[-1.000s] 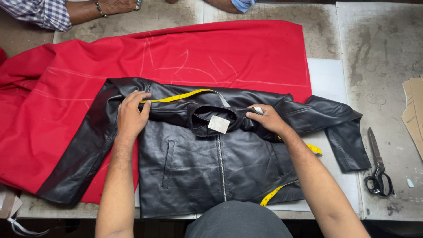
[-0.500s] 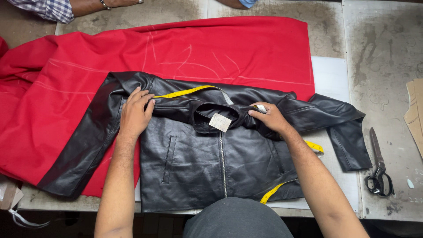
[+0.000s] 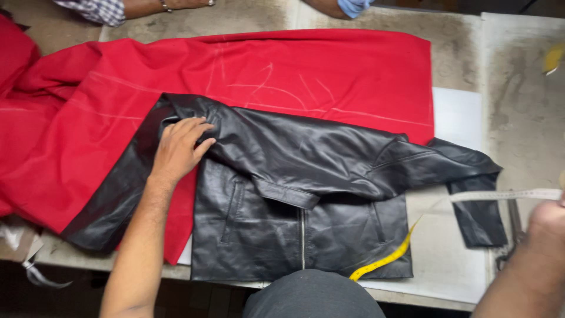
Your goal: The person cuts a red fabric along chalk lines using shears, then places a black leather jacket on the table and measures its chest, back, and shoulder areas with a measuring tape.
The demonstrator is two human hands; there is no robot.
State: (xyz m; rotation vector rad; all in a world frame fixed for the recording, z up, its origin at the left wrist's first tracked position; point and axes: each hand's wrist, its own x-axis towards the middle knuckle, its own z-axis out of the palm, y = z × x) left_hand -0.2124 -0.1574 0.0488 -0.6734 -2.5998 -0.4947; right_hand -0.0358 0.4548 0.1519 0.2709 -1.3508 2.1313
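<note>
A black leather jacket (image 3: 306, 176) lies front up on the table, its upper back folded down over the collar. My left hand (image 3: 179, 147) rests flat on the jacket's left shoulder, fingers spread. At the frame's right edge my right hand (image 3: 548, 219) holds a tape measure (image 3: 500, 195). The tape runs from that hand as a pale strip across the right sleeve. Its yellow end (image 3: 382, 262) shows by the jacket's lower right hem.
Red fabric (image 3: 294, 70) with chalk lines lies spread under and behind the jacket. A white sheet (image 3: 456, 118) covers the table's right part. Another person's forearms (image 3: 147, 7) rest at the far edge. A yellow scrap (image 3: 553, 58) lies at the back right.
My right hand left the collar and moved far right, drawing the tape measure out with it. The jacket's top now lies folded over the collar and label. The left hand stayed on the shoulder.
</note>
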